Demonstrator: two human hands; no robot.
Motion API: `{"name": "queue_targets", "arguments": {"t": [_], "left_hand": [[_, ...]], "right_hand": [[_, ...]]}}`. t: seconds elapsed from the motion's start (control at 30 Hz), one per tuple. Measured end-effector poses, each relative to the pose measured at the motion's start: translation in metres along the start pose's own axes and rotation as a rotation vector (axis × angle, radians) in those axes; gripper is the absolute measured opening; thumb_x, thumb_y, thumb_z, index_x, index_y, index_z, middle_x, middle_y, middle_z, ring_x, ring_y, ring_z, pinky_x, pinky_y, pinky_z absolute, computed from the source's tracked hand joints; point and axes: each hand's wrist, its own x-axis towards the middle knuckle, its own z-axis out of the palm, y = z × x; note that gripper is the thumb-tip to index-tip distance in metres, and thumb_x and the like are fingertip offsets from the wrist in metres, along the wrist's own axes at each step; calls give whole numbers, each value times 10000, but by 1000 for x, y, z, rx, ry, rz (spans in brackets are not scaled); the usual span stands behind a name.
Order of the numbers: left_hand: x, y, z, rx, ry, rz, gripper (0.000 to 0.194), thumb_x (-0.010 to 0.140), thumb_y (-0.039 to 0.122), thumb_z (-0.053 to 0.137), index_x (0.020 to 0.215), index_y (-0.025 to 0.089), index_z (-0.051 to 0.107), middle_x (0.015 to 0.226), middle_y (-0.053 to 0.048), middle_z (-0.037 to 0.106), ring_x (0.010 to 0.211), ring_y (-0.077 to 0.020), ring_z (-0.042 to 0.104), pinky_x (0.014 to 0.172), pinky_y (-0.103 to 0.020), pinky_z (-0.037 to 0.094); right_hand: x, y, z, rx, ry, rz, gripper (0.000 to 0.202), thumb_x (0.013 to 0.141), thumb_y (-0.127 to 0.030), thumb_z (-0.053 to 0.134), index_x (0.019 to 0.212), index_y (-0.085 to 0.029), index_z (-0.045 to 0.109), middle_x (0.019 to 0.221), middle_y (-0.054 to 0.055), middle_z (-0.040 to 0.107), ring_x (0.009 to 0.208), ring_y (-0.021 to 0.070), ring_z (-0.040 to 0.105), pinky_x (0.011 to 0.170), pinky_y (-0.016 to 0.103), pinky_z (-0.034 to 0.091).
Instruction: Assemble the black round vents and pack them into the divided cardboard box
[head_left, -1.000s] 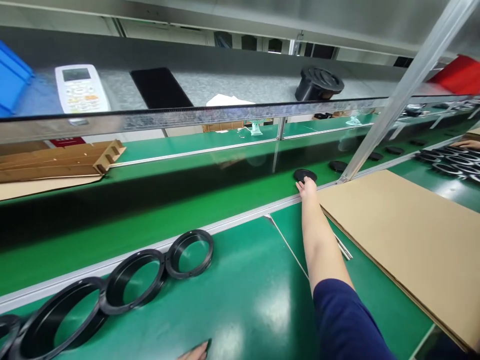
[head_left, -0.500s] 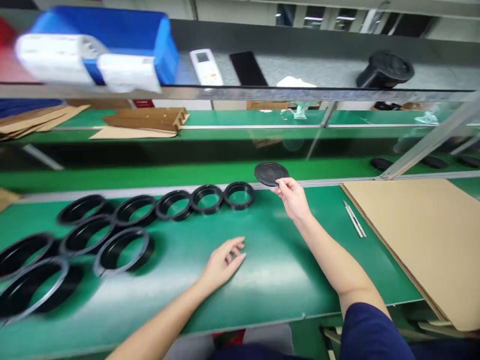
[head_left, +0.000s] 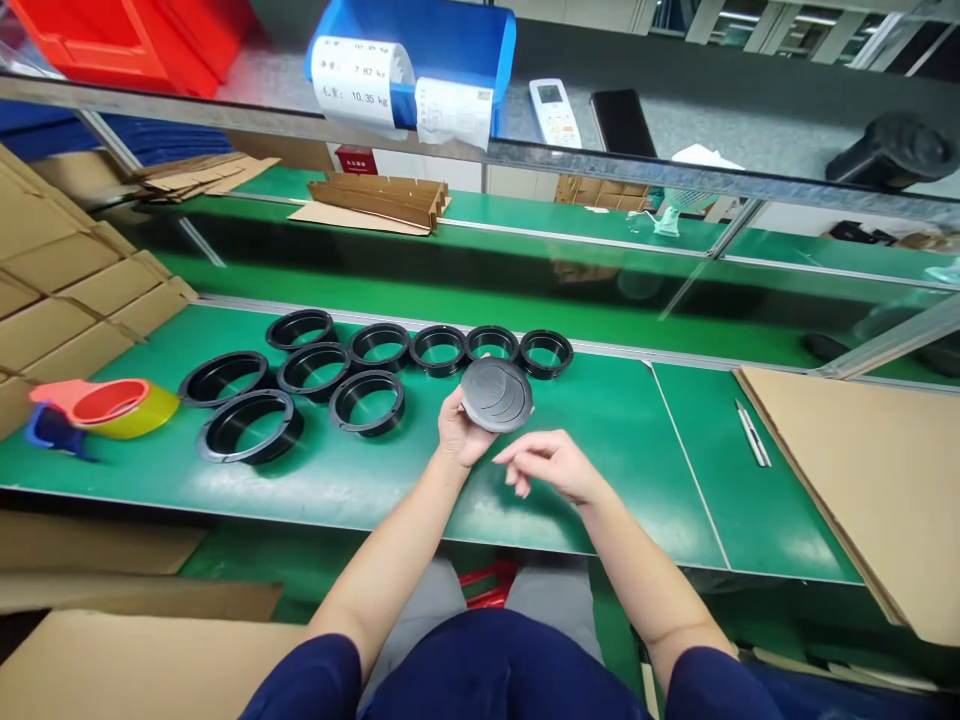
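Observation:
A round black disc [head_left: 496,396] with curved grooves on its face is held up over the green table by my left hand [head_left: 461,432], its fingers behind and around the edge. Just right of and below the disc is my right hand [head_left: 551,463], apart from it, with the index finger stretched toward the left and the other fingers loosely bent; nothing shows in it. Behind the disc and to the left, several black rings [head_left: 367,403] stand on the table, some of them touching in a row along the back.
A tape dispenser [head_left: 112,403] lies at the left by stacked cardboard boxes [head_left: 82,280]. To the right are a white pen-like tool [head_left: 752,434] and flat cardboard sheets [head_left: 862,470]. The shelf above carries a blue bin [head_left: 450,50], a red bin [head_left: 135,45] and a phone [head_left: 624,123].
The disc has passed from my right hand to my left and come nearer to me. My right hand has drawn back from the table's rear. The view has swung left.

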Motion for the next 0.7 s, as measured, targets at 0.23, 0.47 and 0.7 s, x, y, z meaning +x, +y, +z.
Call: {"name": "queue_targets", "arguments": {"t": [0.23, 0.47, 0.7], "left_hand": [[-3, 7, 3, 97, -43, 20, 962, 584, 404, 813, 1480, 286, 485, 1465, -98, 560, 1402, -420, 462, 1162, -599, 399], [-13, 7, 6, 180, -39, 52, 1042, 544, 567, 876, 1482, 405, 451, 1521, -75, 509, 1469, -425, 374, 1136, -608, 413], [-13, 16, 6, 306, -10, -9, 1063, 551, 672, 866, 1485, 469, 401, 1538, -41, 491, 1516, -394, 299, 1165, -591, 381]], "right_hand": [[-4, 7, -26, -420, 556, -507, 280, 1040, -328, 534, 1249, -287, 717, 1137, 68, 727, 955, 194, 639, 777, 354, 575], [-13, -1, -17, -973, 403, -666, 535, 1004, -135, 493, 1507, -316, 511, 1344, 51, 678, 1229, 254, 578, 1023, 490, 527], [-14, -3, -13, -1070, 244, -675, 583, 1001, -187, 540, 1566, -277, 433, 1367, 65, 669, 1271, 280, 586, 1072, 532, 497]]}}
